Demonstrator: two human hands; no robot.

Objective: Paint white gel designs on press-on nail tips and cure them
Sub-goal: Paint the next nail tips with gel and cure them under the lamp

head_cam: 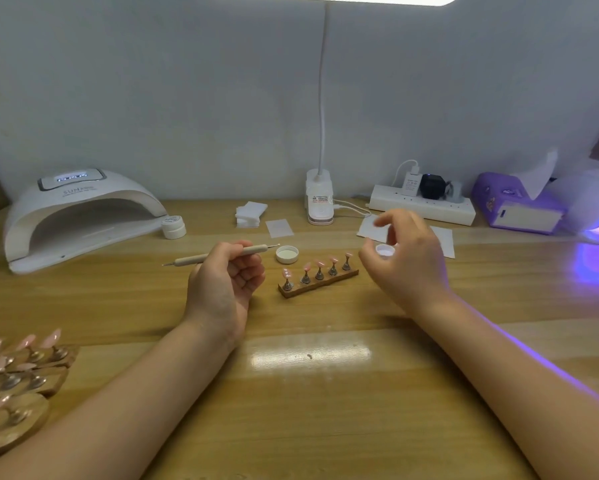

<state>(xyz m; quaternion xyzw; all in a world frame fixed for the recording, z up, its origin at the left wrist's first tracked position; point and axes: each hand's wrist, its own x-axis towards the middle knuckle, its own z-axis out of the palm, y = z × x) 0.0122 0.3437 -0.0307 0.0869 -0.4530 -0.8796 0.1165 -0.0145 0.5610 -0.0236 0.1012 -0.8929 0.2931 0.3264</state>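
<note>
Gripping the dotting tool [222, 255] in my left hand [222, 282], my right hand [405, 258] pinches the gel pot [384, 251] beside the nail tips [320, 268], keeping paint handy.

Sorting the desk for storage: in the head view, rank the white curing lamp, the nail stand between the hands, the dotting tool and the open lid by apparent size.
1. White curing lamp, by far the largest.
2. Dotting tool and nail stand: similar length, too close to rank.
3. Open lid, the smallest.
</note>
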